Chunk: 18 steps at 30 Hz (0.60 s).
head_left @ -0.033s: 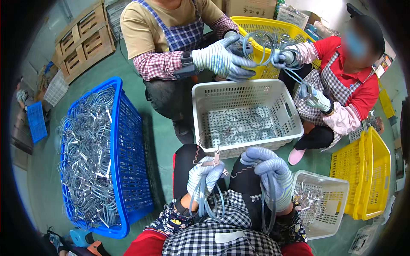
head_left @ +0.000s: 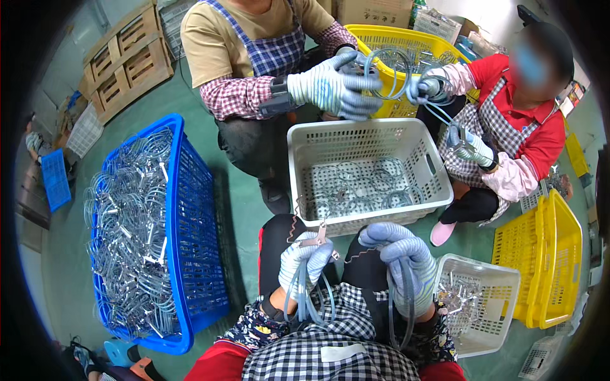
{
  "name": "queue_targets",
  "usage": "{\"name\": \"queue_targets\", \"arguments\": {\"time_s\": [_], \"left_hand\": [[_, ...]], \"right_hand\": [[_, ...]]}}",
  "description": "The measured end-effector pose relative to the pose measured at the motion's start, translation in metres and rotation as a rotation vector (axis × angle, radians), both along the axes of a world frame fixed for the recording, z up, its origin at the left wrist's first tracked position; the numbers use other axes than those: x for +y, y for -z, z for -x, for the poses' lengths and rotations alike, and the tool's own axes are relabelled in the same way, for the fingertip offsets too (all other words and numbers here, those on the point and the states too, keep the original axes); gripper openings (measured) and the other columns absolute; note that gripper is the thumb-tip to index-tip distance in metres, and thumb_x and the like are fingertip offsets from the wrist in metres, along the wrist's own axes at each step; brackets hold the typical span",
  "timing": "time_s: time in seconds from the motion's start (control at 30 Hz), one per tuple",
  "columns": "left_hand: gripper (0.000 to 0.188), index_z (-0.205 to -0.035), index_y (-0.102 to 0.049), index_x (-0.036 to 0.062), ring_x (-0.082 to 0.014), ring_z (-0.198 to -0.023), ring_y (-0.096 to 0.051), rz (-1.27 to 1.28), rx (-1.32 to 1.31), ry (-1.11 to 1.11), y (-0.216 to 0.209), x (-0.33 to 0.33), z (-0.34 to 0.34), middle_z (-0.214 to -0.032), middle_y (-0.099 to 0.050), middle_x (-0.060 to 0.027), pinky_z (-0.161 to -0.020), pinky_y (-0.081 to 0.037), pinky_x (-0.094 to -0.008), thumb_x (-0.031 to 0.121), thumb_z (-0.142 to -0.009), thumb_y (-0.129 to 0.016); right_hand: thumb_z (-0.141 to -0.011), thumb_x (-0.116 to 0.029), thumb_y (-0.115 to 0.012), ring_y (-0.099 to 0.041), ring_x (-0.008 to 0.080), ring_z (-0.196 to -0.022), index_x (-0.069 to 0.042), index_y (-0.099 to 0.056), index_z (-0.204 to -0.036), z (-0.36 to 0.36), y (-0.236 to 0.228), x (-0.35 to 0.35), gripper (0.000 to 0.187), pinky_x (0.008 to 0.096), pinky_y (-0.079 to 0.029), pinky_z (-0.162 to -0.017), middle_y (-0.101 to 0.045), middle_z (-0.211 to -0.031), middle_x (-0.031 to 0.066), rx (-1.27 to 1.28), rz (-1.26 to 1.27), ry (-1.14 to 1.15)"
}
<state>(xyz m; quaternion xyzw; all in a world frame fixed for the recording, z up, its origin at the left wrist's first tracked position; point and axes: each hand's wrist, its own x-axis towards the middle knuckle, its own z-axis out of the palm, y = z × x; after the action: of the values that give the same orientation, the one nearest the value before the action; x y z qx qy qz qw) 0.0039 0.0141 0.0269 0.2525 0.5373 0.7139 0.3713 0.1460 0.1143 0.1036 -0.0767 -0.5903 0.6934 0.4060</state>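
Note:
My left hand (head_left: pixel 298 265), in a white-blue striped glove, is closed on a small flat metal clip (head_left: pixel 311 240) held upright above my lap. Loops of thin bluish tubing (head_left: pixel 306 306) hang below its fingers. A zigzag copper-coloured wire (head_left: pixel 293 227) sticks up beside the clip. In my right hand (head_left: pixel 410 270), also gloved and closed, is a coil of grey-blue tubing (head_left: pixel 400 327) that droops toward my apron. A thin wavy wire (head_left: pixel 361 256) spans the space between my hands; its right end is hidden by the fingers.
Ahead stands a white crate (head_left: pixel 372 131) with scattered tubing loops. A blue crate (head_left: pixel 200 247) heaped with tubing and metal parts is at left. A small white bin (head_left: pixel 499 317) and yellow crates (head_left: pixel 540 260) are at right. Two co-workers handle tubing near a yellow basket (head_left: pixel 375 82).

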Motion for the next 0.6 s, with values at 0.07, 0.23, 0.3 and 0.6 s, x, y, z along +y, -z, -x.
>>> {"name": "queue_targets", "arguments": {"time_s": [0.07,0.23,0.3,0.6], "left_hand": [[0.003,-0.084,-0.062,-0.0025,-0.0141,-0.070,-0.061,-0.056,0.150,-0.100,0.001,-0.005,0.002,-0.080,-0.061,-0.0077,-0.061,-0.049,-0.0232,-0.002,-0.081,-0.061],[0.007,-0.082,-0.066,0.0017,-0.0144,-0.066,-0.061,-0.053,0.201,-0.154,0.009,-0.006,0.000,-0.075,-0.062,-0.0067,-0.059,-0.047,-0.0229,0.007,-0.084,-0.061],[0.014,-0.082,-0.066,0.0011,-0.0122,-0.066,-0.060,0.058,0.394,-0.138,0.007,-0.008,0.015,-0.073,-0.062,-0.0056,-0.059,-0.046,-0.0220,0.013,-0.085,-0.061],[0.022,-0.072,-0.065,-0.0016,-0.0117,-0.059,-0.057,-0.038,0.075,-0.050,0.004,-0.014,0.009,-0.070,-0.061,-0.0067,-0.055,-0.045,-0.0226,0.012,-0.088,-0.058]], "right_hand": [[-0.092,-0.012,-0.049,-0.055,0.0272,-0.104,-0.001,-0.055,-0.091,0.001,0.002,-0.013,0.013,0.0381,-0.043,-0.092,-0.056,-0.110,0.0212,0.014,-0.052,0.053],[-0.086,-0.002,-0.053,-0.059,0.0293,-0.094,0.000,-0.052,-0.088,0.005,0.009,-0.029,0.003,0.0413,-0.048,-0.084,-0.058,-0.103,0.0215,0.070,-0.196,0.164],[-0.086,-0.003,-0.052,-0.059,0.0315,-0.093,-0.001,-0.052,-0.088,0.004,0.021,-0.028,0.003,0.0463,-0.045,-0.087,-0.058,-0.098,0.0205,0.055,-0.267,0.190],[-0.091,-0.014,-0.047,-0.057,0.0293,-0.096,-0.002,-0.053,-0.089,-0.004,0.032,-0.036,0.014,0.0438,-0.042,-0.091,-0.058,-0.100,0.0180,-0.080,-0.199,0.181]]}}
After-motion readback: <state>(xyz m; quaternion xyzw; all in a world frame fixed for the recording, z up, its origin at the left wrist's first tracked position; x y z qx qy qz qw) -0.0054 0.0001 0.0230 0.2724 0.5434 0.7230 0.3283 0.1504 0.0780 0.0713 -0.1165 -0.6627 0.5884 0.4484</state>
